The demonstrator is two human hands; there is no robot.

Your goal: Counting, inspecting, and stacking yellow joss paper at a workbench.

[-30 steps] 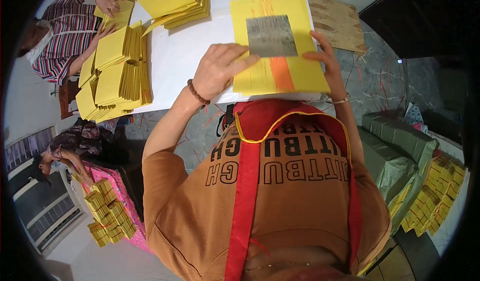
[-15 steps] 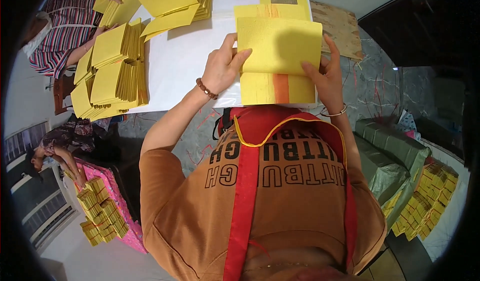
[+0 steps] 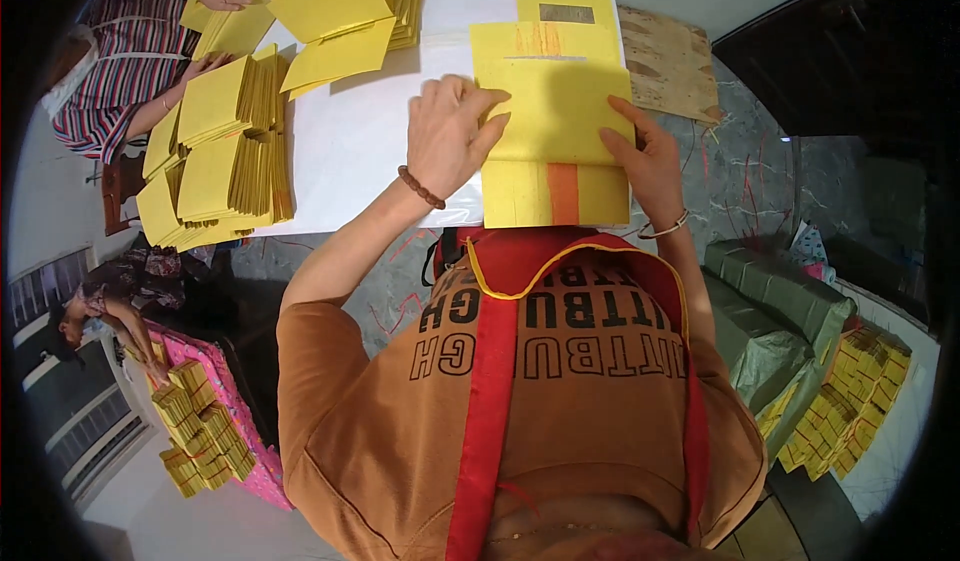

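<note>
A yellow paper sheet (image 3: 565, 111) lies at the table's near edge, over another yellow sheet with an orange stripe (image 3: 563, 196) that shows below it. At its left edge my left hand (image 3: 452, 133) is curled, thumb and index finger on the paper. My right hand (image 3: 655, 166) pinches the right edge, its thumb on top; the other fingers are partly hidden. Beyond the upper sheet stick out a yellow strip with orange streaks (image 3: 540, 38) and a yellow piece bearing a grey rectangle (image 3: 567, 13).
Stacks of folded yellow paper (image 3: 225, 176) stand on the white table (image 3: 350, 151) at left, with more behind (image 3: 335, 6). A co-worker in a striped top (image 3: 125, 71) handles some. Another person (image 3: 105, 296) bends over bundles (image 3: 205, 426). Green-covered goods (image 3: 770, 306) and yellow bundles (image 3: 850, 401) are at right.
The upper sheet, held raised between my hands, has come down flatter over the lower sheets. My left fingers have shifted from its edge onto its surface. The co-worker's upper hand has moved slightly.
</note>
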